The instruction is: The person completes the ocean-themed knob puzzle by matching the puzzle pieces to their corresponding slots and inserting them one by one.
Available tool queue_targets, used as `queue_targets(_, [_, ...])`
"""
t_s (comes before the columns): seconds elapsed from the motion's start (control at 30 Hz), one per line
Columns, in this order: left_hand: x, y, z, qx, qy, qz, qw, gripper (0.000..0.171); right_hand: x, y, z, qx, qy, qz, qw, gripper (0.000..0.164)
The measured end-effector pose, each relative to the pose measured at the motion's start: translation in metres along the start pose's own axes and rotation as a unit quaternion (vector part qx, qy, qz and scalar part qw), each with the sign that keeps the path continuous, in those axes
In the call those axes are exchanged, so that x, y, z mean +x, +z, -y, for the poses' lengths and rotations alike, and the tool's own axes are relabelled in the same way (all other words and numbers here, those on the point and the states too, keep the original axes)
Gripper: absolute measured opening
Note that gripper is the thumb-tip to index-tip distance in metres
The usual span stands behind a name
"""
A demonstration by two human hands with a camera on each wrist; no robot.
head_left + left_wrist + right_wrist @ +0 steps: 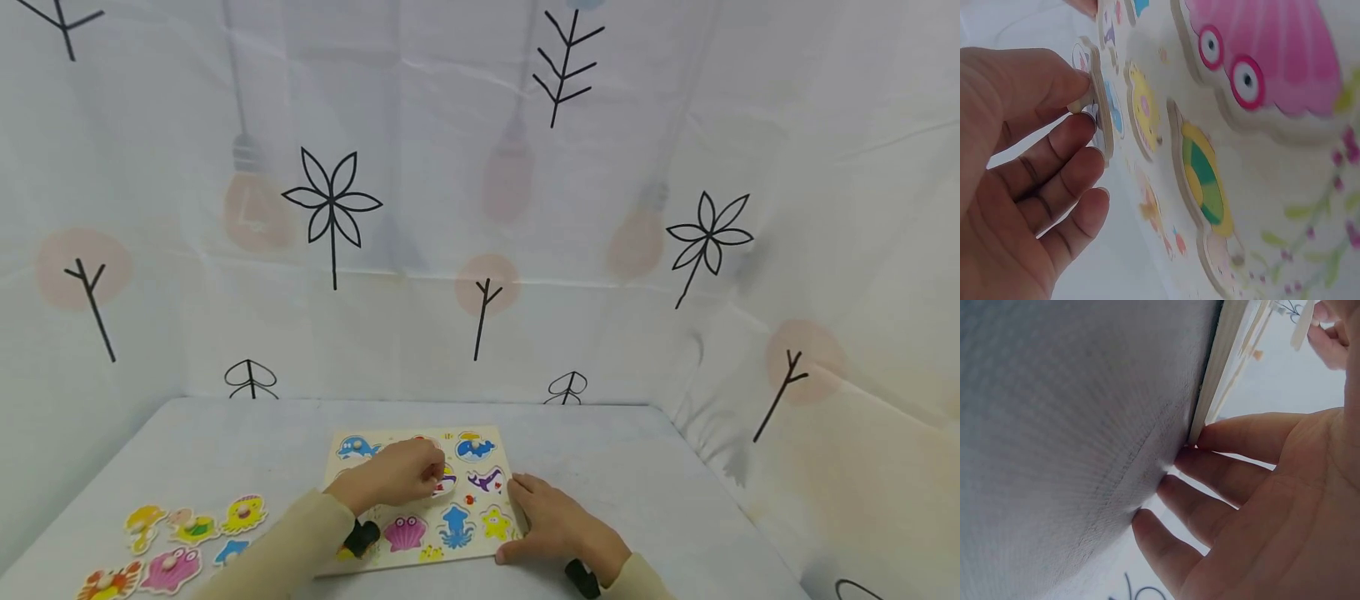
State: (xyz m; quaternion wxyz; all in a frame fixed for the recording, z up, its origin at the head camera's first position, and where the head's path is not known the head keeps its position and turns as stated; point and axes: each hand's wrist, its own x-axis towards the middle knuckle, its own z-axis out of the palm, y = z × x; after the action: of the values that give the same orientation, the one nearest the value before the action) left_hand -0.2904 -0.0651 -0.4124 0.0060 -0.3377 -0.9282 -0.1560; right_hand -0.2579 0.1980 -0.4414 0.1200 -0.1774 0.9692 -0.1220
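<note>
Puzzle piece point(1102, 106) is hanging over the middle of the puzzle board point(427, 510), pinched by the nearer left hand point(397, 473); rightward, the right hand point(553, 518), fingers loosely spread, is touching the puzzle board's right edge.

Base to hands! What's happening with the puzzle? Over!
Left hand pinching a puzzle piece, over the board. Right hand touching the board's right edge. Loose pieces to the left, seemingly out of the way. Over!

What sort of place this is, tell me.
Probably a curtained-off corner set up for tabletop activity: a printed cloth hangs on three sides of a pale table, where a puzzle board lies.
</note>
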Motion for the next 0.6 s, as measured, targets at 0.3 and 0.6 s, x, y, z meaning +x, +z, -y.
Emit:
queue_targets(0.3, [0.02,0.016,-0.013,-0.027,-0.013,0.027,0.9992,0.008,0.0,0.001,-0.001,-0.008,-0.015,-0.003,1.0,0.108])
queue_targets(0.6, [0.033,0.022,-0.025,-0.028,-0.017,0.049,0.9983,0.01,0.0,0.0,-0.004,-0.009,-0.019,0.0,1.0,0.107])
